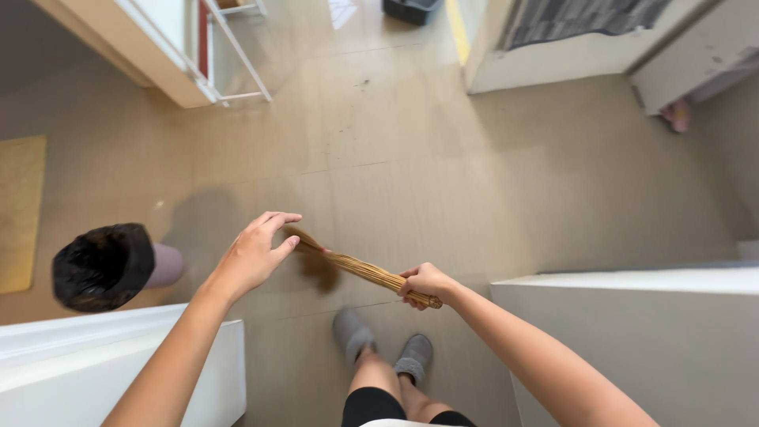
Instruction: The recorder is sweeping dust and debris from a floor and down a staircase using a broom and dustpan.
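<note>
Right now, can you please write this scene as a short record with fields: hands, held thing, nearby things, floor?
right hand: right hand closed around the bound end of a stick broom
left hand: left hand open, fingers on the broom's bristle end
broom: bundle of thin tan sticks, slanting down from left hand to right
nearby things: bin with black liner at left; white cabinets on both sides
feet: grey slippers below the broom
floor: beige tiles
</note>
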